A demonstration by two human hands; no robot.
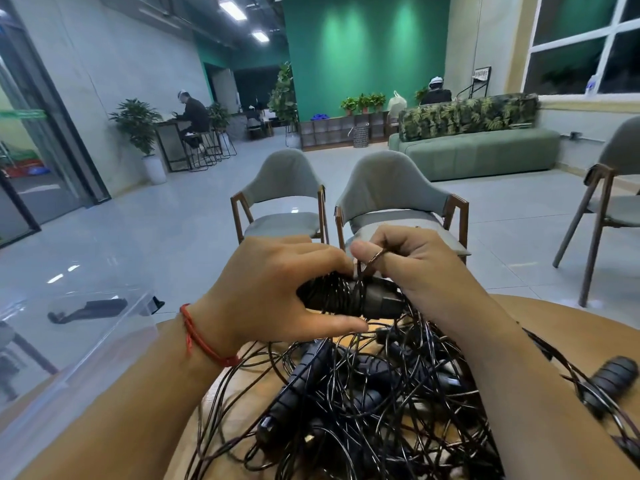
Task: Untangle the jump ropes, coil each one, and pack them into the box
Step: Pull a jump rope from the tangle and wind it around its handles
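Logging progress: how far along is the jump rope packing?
Done: at most one dark piece shows in the clear box. In hand: left hand grips cord-wrapped handles, right hand pinches a cord loop. Left: the tangled pile of jump ropes on the wooden table, most of the job.

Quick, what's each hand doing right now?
Left hand: grips the black rope handle, which has cord wound round it.
Right hand: pinches a loop of cord just above that handle.
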